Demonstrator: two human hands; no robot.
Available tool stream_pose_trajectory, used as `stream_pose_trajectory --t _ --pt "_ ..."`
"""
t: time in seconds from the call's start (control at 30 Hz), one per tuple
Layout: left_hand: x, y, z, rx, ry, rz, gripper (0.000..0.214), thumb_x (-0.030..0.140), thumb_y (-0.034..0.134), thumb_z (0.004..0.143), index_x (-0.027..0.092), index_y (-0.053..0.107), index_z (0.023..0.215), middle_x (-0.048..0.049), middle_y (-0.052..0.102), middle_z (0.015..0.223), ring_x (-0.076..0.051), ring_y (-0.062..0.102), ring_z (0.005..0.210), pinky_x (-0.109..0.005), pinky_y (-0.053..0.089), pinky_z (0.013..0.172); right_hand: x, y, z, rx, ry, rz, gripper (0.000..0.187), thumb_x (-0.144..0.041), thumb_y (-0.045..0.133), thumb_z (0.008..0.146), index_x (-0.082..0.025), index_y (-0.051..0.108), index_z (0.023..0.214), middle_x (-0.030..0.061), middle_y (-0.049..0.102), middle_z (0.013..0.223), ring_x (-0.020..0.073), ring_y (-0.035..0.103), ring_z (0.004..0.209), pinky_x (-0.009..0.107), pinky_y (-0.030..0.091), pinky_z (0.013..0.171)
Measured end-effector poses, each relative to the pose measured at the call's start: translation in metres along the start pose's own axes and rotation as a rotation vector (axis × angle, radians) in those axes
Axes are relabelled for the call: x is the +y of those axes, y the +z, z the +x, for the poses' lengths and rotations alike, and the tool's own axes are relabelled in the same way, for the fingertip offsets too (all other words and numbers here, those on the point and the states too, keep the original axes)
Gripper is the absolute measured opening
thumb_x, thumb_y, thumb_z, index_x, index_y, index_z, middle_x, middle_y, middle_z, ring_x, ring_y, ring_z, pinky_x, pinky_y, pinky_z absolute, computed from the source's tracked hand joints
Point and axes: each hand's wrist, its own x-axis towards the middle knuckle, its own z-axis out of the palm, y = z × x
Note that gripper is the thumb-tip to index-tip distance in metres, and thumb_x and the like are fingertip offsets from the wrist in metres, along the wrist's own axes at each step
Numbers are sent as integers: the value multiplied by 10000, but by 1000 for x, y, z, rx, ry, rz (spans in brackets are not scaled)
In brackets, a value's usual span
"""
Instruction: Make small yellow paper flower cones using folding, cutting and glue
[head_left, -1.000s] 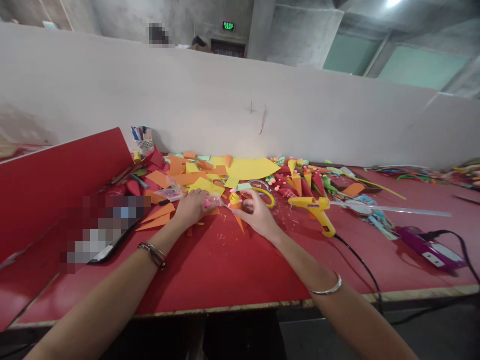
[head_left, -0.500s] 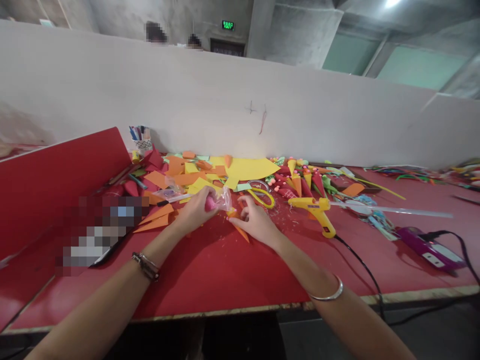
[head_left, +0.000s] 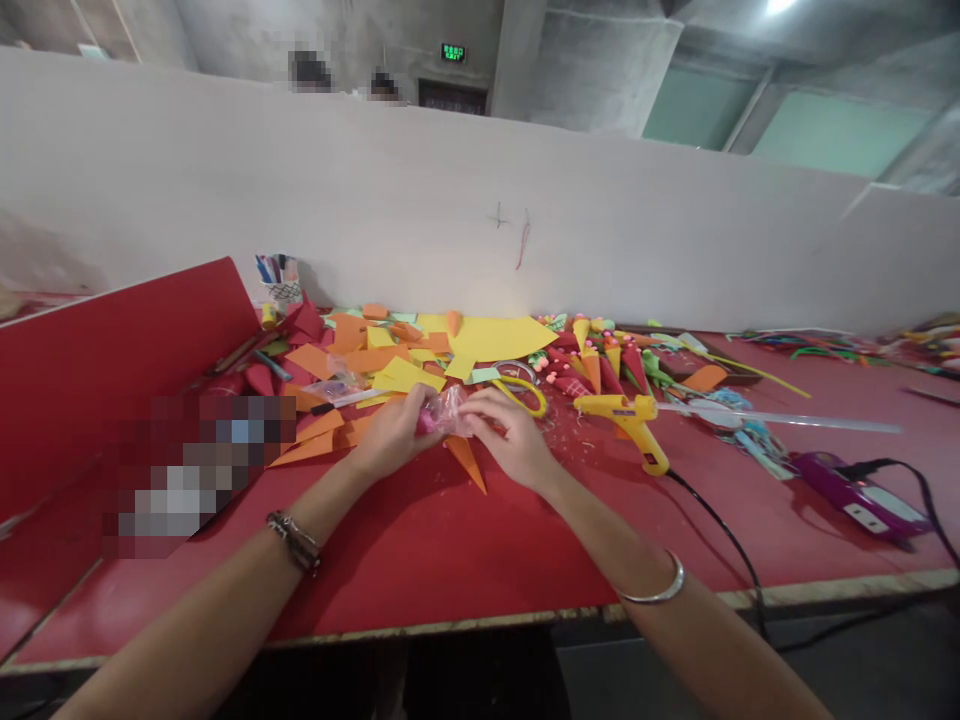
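Observation:
My left hand (head_left: 390,435) is closed round a small clear plastic bag (head_left: 444,411) with pink bits inside, held just above the red table (head_left: 465,540). My right hand (head_left: 504,435) meets it from the right, its fingers pinched on the bag's edge. An orange paper cone (head_left: 466,460) lies on the table right below both hands, tip pointing towards me. Yellow-handled scissors (head_left: 525,390) rest just behind my right hand.
A pile of orange, yellow and red paper cut-outs (head_left: 420,350) and several paper cones (head_left: 600,365) cover the back of the table. A yellow glue gun (head_left: 630,415) with a black cord lies to the right, a purple tool (head_left: 855,495) farther right. A pen cup (head_left: 279,280) stands by the white partition.
My left hand lifted the plastic bag off the table. My right hand let go of the orange cone, which now lies flat, and came over to pinch the bag.

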Motion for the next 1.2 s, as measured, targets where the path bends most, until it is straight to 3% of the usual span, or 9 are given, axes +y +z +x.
stream_pose_trajectory --t 0.27,0.43,0.53,0.63,0.8,0.97,1.1,1.2 --pt "4 -1 -4 -31 70 -25 266 313 550 709 192 421 908 -9 585 780 -118 569 642 -192 415 562 1 3 0 -259 49 130 212 -149 431 829 -203 634 861 36 581 943 141 536 901 287 427 804" --pt "8 -6 -4 -130 120 -45 404 323 546 721 175 377 1057 -43 609 839 -138 592 698 -215 437 597 -1 3 -2 -275 65 56 141 -194 524 792 -184 646 861 47 609 934 162 555 891 295 426 791" --pt "12 -9 -4 -173 137 51 450 331 545 728 161 374 1108 -42 624 784 -155 600 676 -220 431 568 -2 3 -3 -286 72 3 127 -184 548 771 -189 654 843 46 623 912 160 570 847 292 432 763" --pt "13 -9 -3 -180 213 151 415 340 523 754 159 411 1110 -48 632 756 -164 604 647 -224 423 549 -1 3 -3 -282 82 -7 121 -141 562 747 -180 651 820 38 625 851 147 576 786 271 438 722" --pt "11 -5 -1 -152 348 171 396 392 480 793 167 435 1115 -105 627 936 -173 618 733 -237 442 613 1 4 -1 -292 52 37 117 -133 562 743 -182 641 816 30 626 846 148 572 824 273 435 750" --pt "11 -7 -1 -129 249 149 427 394 518 766 169 422 1116 -85 633 904 -171 616 736 -226 442 606 1 3 -1 -286 32 62 95 -144 549 762 -168 621 821 38 617 863 145 570 841 274 436 773" --pt "12 -11 -1 -76 124 100 478 329 560 730 184 383 1150 -36 624 839 -146 608 691 -199 431 572 -1 3 -2 -223 -9 68 172 -182 526 793 -188 609 943 51 604 966 146 555 913 279 423 818" --pt "13 -11 -2 -131 108 69 487 332 564 722 199 380 1152 -19 623 808 -135 601 637 -196 420 544 -1 4 -3 -254 -37 -1 167 -176 528 791 -189 629 923 54 612 947 152 560 907 283 425 813"
